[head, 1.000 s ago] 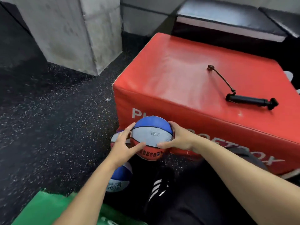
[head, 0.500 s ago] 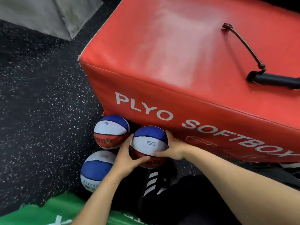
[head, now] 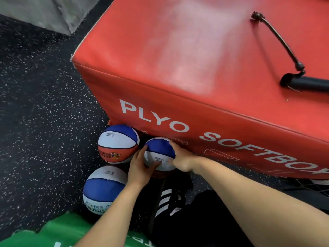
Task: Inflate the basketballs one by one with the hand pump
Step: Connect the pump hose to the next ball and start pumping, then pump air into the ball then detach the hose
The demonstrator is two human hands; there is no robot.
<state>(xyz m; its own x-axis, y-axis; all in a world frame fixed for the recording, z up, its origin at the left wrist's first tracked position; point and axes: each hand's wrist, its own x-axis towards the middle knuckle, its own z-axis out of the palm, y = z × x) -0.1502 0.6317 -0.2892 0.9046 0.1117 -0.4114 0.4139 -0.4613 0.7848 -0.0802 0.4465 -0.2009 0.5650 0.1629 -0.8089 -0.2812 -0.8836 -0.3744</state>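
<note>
A small blue, white and red basketball [head: 159, 154] sits low against the front of the red plyo box, held between both hands. My left hand [head: 138, 169] cups its left side and my right hand [head: 181, 160] cups its right side, fingers curved round it. A second basketball [head: 117, 143] rests on the floor just to its left, and a third basketball [head: 104, 189] lies nearer me. The black hand pump [head: 306, 82] lies on top of the box at the right, its hose [head: 279, 40] curving away toward the back.
The red plyo box [head: 187, 59] fills the upper right. Speckled black rubber floor [head: 41, 113] spreads to the left. A green bag [head: 58, 232] lies at the bottom left. A black shoe with white stripes [head: 167, 200] stands below the held ball. A grey concrete block [head: 44, 11] sits top left.
Both hands have carried the ball downward from in front of the box to the floor beside the other two balls. The view has tilted down and closer.
</note>
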